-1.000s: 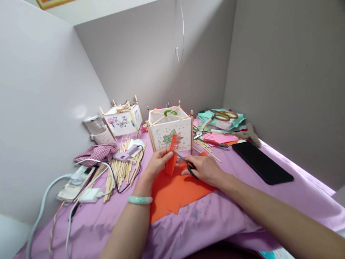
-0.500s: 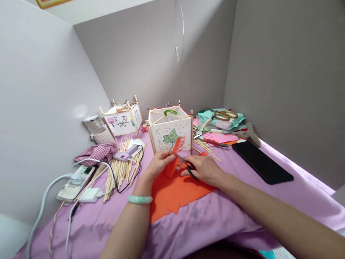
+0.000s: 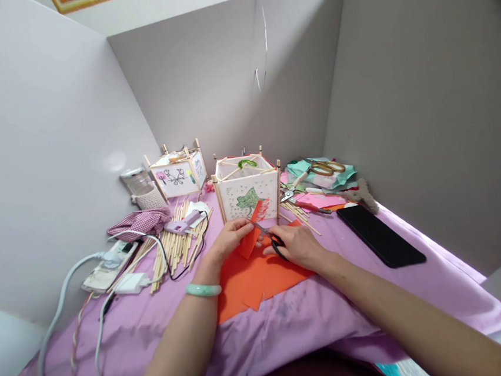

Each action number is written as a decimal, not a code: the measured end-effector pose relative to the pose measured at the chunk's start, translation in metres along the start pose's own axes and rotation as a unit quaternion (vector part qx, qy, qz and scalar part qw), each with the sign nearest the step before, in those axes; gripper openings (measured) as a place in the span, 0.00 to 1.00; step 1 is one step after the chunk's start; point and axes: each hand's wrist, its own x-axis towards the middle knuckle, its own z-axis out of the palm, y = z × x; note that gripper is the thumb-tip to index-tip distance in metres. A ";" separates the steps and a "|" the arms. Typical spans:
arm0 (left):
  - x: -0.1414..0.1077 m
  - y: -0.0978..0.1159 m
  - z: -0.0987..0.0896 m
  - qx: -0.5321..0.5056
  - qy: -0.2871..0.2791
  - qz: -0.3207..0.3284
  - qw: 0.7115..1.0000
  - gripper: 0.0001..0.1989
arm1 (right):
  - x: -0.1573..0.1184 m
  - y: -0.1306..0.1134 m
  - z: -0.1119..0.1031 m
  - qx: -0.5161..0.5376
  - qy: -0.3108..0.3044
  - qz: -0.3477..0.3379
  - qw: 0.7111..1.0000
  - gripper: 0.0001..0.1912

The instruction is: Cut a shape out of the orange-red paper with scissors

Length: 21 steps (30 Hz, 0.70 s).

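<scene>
My left hand (image 3: 234,237) pinches an orange paper strip (image 3: 249,244) whose upper end is cut into a fringe. Black-handled scissors (image 3: 277,245) are in my right hand (image 3: 298,245), their blades at the strip beside my left fingertips. Under both hands an orange sheet (image 3: 259,281) lies on the purple cloth, with a small pointed piece at its front edge. Just behind the strip stands a white lantern (image 3: 229,197) with a stick frame, a green leaf drawing and a green loop on top.
At left are a second lantern (image 3: 176,180), a jar (image 3: 137,181), wooden sticks (image 3: 174,248), a glue gun (image 3: 183,223) and a corded power strip (image 3: 108,272). Red-handled pliers (image 3: 309,207), gold-handled scissors (image 3: 326,167) and a black phone (image 3: 379,234) lie at right. Grey panels surround the table.
</scene>
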 end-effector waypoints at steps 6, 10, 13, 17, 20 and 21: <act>-0.002 0.004 0.003 0.013 -0.002 -0.001 1.000 0.15 | 0.000 -0.005 -0.003 0.008 -0.001 -0.006 1.000 0.17; -0.002 0.004 0.003 0.014 -0.006 -0.006 1.000 0.15 | 0.001 -0.004 -0.002 0.003 -0.007 -0.007 1.000 0.18; -0.002 0.003 0.002 0.014 -0.009 -0.007 1.000 0.15 | 0.001 -0.002 -0.001 0.003 -0.009 -0.005 1.000 0.17; -0.002 0.002 0.001 0.019 -0.008 -0.008 1.000 0.15 | 0.001 -0.001 0.000 0.004 -0.007 -0.005 1.000 0.17; -0.002 0.001 0.000 0.019 -0.013 -0.010 1.000 0.15 | 0.001 -0.001 -0.001 0.003 -0.009 -0.007 1.000 0.16; -0.002 0.001 0.000 0.016 -0.016 -0.010 1.000 0.15 | 0.001 -0.001 -0.001 0.002 -0.009 -0.006 1.000 0.16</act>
